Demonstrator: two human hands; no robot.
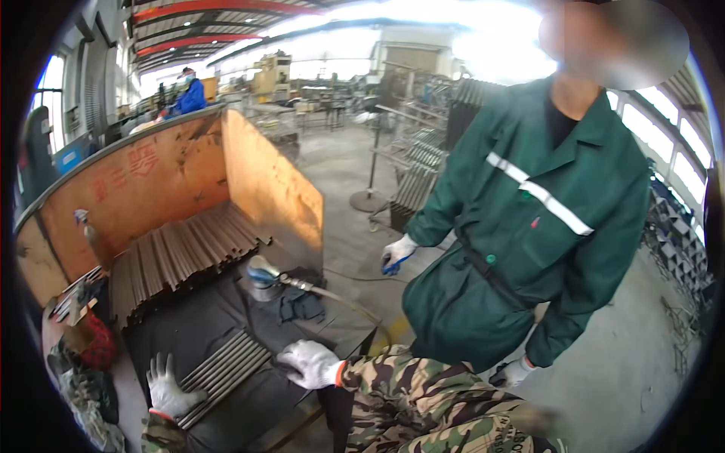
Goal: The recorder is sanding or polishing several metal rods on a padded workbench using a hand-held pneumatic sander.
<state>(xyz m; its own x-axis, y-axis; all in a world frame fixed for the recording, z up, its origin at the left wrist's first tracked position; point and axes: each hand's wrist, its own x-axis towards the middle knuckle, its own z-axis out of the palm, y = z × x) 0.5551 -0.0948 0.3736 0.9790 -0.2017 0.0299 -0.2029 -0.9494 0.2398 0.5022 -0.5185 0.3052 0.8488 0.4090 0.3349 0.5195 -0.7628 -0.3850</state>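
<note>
A row of several grey metal rods (226,370) lies side by side on the dark-covered bench top (155,340). My left hand (172,388), in a white glove, rests at the rods' left end with its fingers spread and its thumb across them. At their right end is my right hand (310,364), gloved too, its fingers slightly bent and apart; nothing shows in it. Beyond it stands an air sander (263,273) with a blue and white top and a hose (332,295). A long pile of brown metal bars (177,253) lies farther back.
Wooden boards (166,162) wall the bench at the back and right. A co-worker in a green coat (521,219) stands close on my right. Racks of metal parts (419,174) stand behind. A spray bottle (87,230) and a red checked cloth (98,340) are at left.
</note>
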